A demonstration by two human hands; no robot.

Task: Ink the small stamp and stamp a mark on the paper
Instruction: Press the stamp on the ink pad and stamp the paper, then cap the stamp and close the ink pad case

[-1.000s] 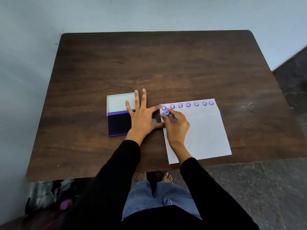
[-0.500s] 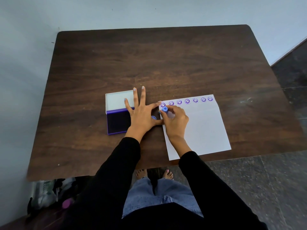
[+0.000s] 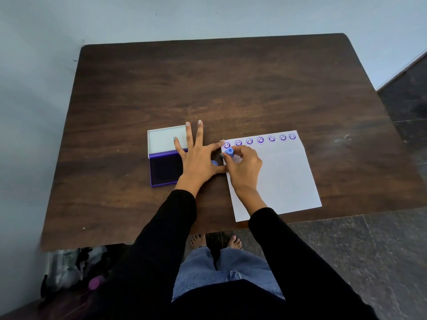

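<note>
A white paper [image 3: 284,176] lies on the table's near right, with a row of several purple smiley marks [image 3: 260,140] along its far edge. My right hand [image 3: 242,167] pinches the small blue stamp [image 3: 229,151] upright at the paper's far left corner, just under the leftmost mark. My left hand [image 3: 198,158] lies flat with fingers spread, its thumb and forefinger on the paper's left edge. An open purple ink pad [image 3: 165,168] with a white lid [image 3: 161,140] sits left of the paper, partly under my left hand.
The dark wooden table [image 3: 231,88] stands against a pale wall. A small blue cap [image 3: 214,162] lies between my hands. Bags [image 3: 69,271] sit on the floor under the table's near left corner. Bare feet show below the near edge.
The camera view has shifted slightly. My right hand holds the stamp at almost the same spot on the paper's left corner. My left hand has stayed flat.
</note>
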